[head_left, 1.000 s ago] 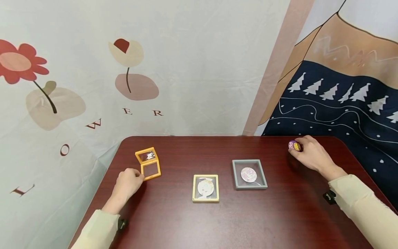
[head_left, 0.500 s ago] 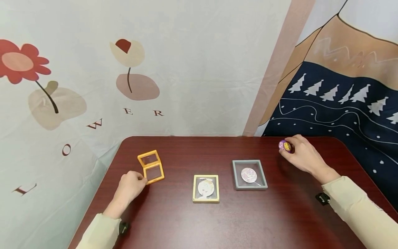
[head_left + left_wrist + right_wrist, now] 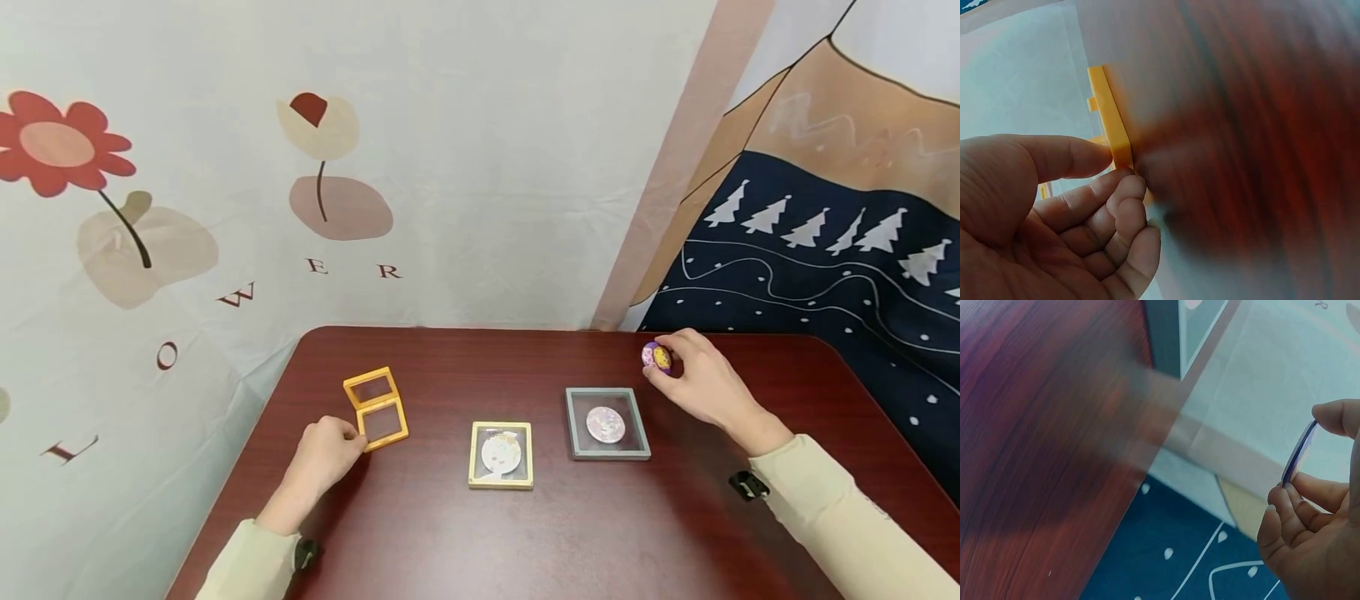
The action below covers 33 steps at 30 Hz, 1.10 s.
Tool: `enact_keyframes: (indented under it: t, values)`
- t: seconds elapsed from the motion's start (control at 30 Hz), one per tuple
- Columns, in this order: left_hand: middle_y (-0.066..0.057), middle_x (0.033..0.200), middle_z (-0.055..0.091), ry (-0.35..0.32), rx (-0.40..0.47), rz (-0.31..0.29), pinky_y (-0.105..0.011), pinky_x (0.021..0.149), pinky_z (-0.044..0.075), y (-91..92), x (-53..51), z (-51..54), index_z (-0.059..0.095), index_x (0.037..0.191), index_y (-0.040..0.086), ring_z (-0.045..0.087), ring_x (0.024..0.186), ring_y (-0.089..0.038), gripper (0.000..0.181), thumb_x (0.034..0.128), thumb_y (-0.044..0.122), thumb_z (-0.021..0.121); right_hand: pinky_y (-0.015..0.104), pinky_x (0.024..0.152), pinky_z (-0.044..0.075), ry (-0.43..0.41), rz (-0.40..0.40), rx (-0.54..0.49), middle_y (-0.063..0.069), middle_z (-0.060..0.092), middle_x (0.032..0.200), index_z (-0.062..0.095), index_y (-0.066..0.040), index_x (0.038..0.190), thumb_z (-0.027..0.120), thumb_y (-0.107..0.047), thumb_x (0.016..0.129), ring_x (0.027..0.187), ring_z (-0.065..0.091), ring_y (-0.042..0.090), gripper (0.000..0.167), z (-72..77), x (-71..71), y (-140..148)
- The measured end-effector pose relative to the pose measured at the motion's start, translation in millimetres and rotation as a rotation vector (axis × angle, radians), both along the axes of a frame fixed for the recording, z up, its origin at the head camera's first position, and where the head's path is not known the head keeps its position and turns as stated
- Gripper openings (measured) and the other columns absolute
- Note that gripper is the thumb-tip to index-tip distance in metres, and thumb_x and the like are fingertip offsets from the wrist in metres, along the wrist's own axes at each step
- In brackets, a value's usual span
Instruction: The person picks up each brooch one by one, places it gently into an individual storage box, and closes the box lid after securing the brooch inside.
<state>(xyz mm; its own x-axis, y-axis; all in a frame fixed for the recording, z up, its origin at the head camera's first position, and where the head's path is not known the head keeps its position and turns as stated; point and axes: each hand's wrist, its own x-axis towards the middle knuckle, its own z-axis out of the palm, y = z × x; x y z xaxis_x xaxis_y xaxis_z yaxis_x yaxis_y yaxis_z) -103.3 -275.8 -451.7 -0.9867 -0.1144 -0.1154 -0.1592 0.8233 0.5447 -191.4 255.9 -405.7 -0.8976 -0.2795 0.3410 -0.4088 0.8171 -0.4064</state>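
Note:
At the left of the table, my left hand (image 3: 324, 457) pinches the near corner of an open, hinged orange display frame (image 3: 383, 422). The left wrist view shows thumb and index finger on the edge of this orange frame (image 3: 1110, 115), the other fingers curled below. My right hand (image 3: 701, 377), at the table's far right, pinches a round purple badge (image 3: 656, 357) with a yellow figure. Seen edge-on in the right wrist view, the badge (image 3: 1299, 453) stands between thumb and fingers. Both see-through windows of the orange frame show nothing behind them.
A pale yellow frame (image 3: 471, 456) holding a round badge lies mid-table. Right of it lies a grey frame (image 3: 643, 454) with another round badge. Behind the dark red wooden table (image 3: 525, 550) hangs a printed cloth (image 3: 480, 167).
The right hand has carried the badge leftward, towards the grey frame. My left hand has drawn the orange frame slightly right and nearer. The head view has shifted a little.

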Motion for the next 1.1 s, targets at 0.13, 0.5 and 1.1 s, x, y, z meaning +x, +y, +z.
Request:
enact_keyframes:
  t: [0.13,0.5,1.1]
  values:
    - [0.003,0.056,0.053,-0.007,0.005,-0.001,-0.031,0.053,0.040,4.8,3.4,1.6,0.074,0.069,0.006,0.048,0.053,-0.016,0.023,0.0910,0.009,0.068,0.055,0.088,0.055,0.004,0.023,-0.014,0.019,0.063,0.116,0.065,0.007,0.126,0.078,-0.021,0.090,0.102,0.058,0.033,0.047,-0.7,1.8,-12.1]
    - [0.004,0.053,0.044,-0.028,0.004,-0.018,-0.030,0.052,0.036,15.3,7.1,2.7,0.068,0.064,0.009,0.043,0.051,-0.014,0.028,0.0913,0.008,0.067,0.052,0.091,0.055,-0.025,0.070,-0.060,0.016,0.065,0.118,0.067,0.003,0.126,0.079,-0.022,0.090,0.104,0.060,0.030,0.046,-4.9,2.4,-45.6]
    - [0.003,0.057,0.054,-0.031,0.011,-0.040,-0.029,0.052,0.039,29.8,14.8,5.7,0.073,0.066,0.008,0.046,0.053,-0.015,0.025,0.0908,0.008,0.071,0.040,0.084,0.055,-0.010,0.208,-0.101,0.006,0.065,0.114,0.070,-0.001,0.123,0.080,-0.026,0.088,0.102,0.060,0.020,0.044,-6.0,15.4,-121.2]
